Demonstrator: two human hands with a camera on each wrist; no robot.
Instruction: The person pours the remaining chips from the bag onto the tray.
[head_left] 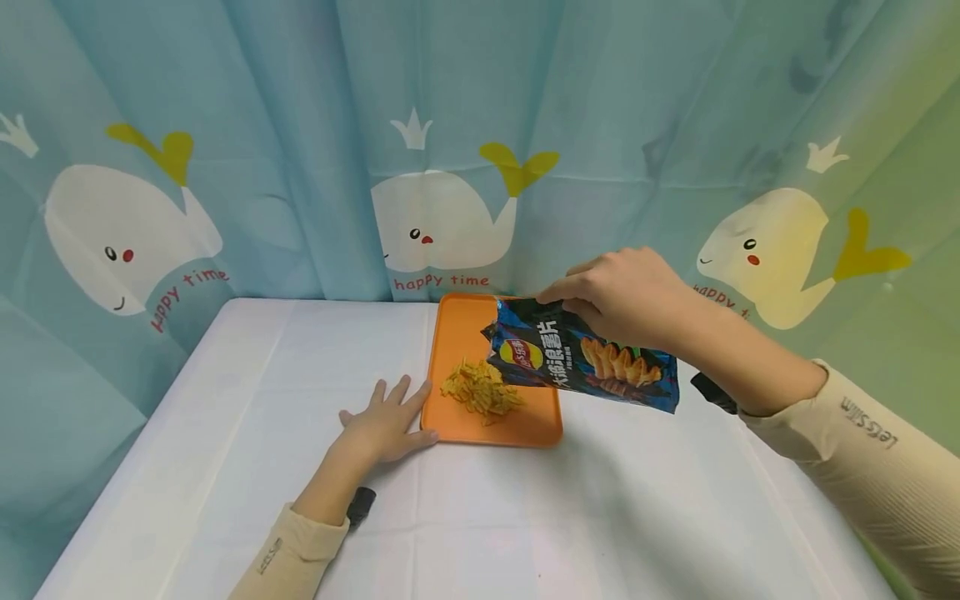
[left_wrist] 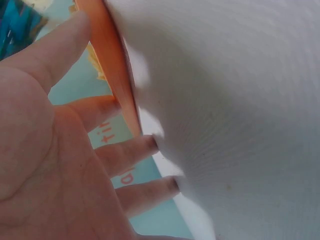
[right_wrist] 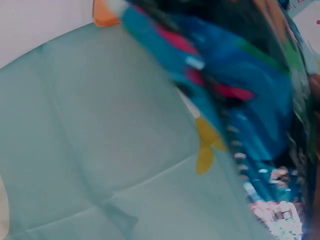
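Note:
My right hand [head_left: 630, 296] pinches the upper edge of a dark blue bag of potato chips [head_left: 581, 354], held sideways over the right part of an orange tray [head_left: 457, 321]. The bag's torn end points left, above a heap of yellow chips [head_left: 480, 390] on the tray. In the right wrist view the shiny blue chip bag [right_wrist: 250, 110] looks blurred, and most of the hand is hidden. My left hand [head_left: 382, 427] lies with fingers spread at the tray's left side. Its thumb and index fingertips touch the tray's rim [left_wrist: 107, 45] in the left wrist view.
The tray sits on a white-covered table [head_left: 300, 375], near its far edge. Behind hangs a light blue curtain [head_left: 300, 208] printed with white whales. A black strap [head_left: 362, 507] shows at the left wrist.

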